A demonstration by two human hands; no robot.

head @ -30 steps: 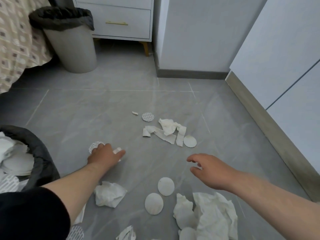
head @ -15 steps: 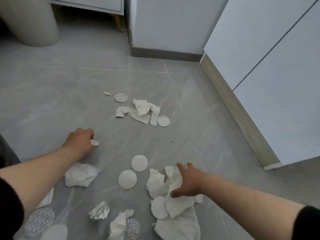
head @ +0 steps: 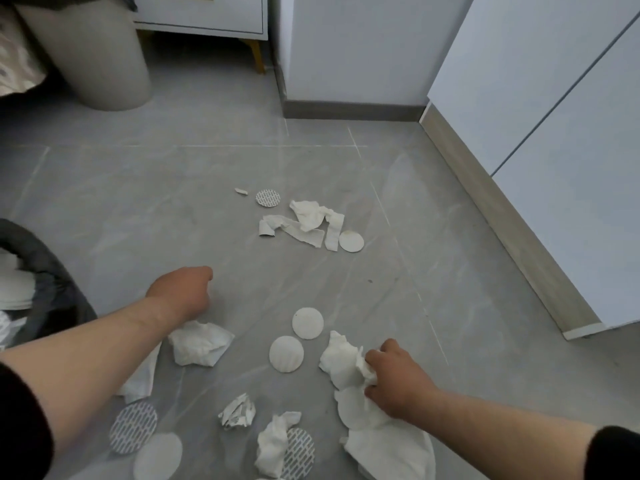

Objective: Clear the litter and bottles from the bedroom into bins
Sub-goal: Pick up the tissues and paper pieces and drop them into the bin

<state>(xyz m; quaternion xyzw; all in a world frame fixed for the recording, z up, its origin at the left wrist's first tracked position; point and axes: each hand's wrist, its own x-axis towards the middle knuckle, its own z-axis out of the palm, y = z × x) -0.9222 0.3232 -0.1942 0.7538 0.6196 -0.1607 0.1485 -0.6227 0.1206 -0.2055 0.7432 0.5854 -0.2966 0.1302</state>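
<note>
Clutching tissue (head: 341, 362) in right hand (head: 398, 386), left hand (head: 183, 292) fisted (contents hidden), three patterned pads (head: 133, 432)

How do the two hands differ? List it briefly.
The right hand grips a crumpled tissue; the left hand shows nothing in its curled fingers. The left hand is nearer the lined bin than the right hand. Both have curled fingers, low over the littered floor.
</note>
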